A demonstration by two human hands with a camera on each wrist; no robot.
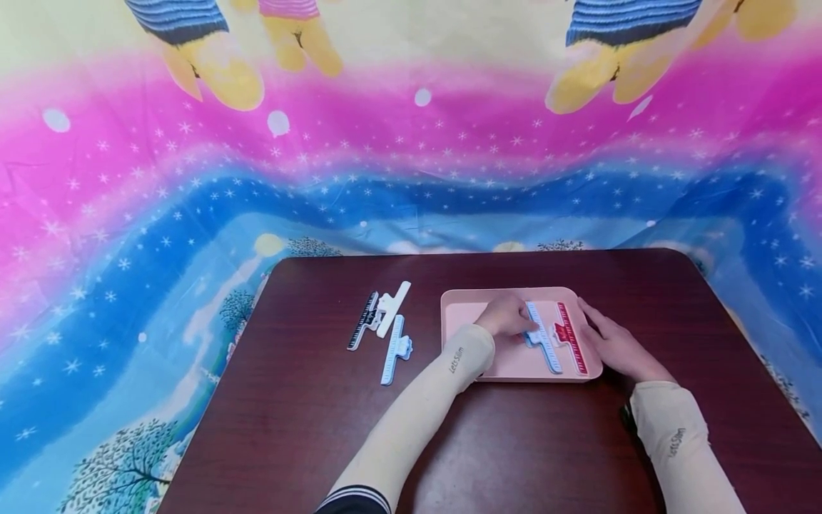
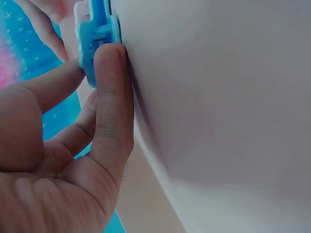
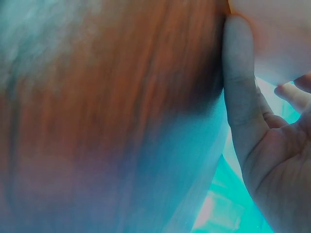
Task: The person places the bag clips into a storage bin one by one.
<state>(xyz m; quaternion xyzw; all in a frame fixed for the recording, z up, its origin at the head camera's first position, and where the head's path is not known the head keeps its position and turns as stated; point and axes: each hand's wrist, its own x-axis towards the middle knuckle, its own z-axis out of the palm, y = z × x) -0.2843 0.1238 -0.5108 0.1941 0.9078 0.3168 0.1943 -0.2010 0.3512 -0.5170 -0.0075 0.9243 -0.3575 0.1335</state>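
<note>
My left hand [image 1: 507, 314] reaches into the pink tray [image 1: 459, 294] and pinches the light blue ruler clip [image 1: 546, 350] by its grip tab. In the left wrist view the thumb and fingers sit on either side of the blue clip's tab [image 2: 101, 34]. Just right of it in the tray lies a red ruler clip [image 1: 571, 343], roughly parallel. Against the tray's right outer wall rests my right hand [image 1: 619, 346], its fingers extended. The right wrist view shows a straight thumb [image 3: 240, 73] along the tray's side.
Left of the tray, on the dark red-brown table [image 1: 289, 428], lie a black ruler clip [image 1: 362, 321], a white clip [image 1: 394, 307] and another light blue clip [image 1: 392, 353]. A patterned cloth [image 1: 398, 143] hangs behind the table's far edge.
</note>
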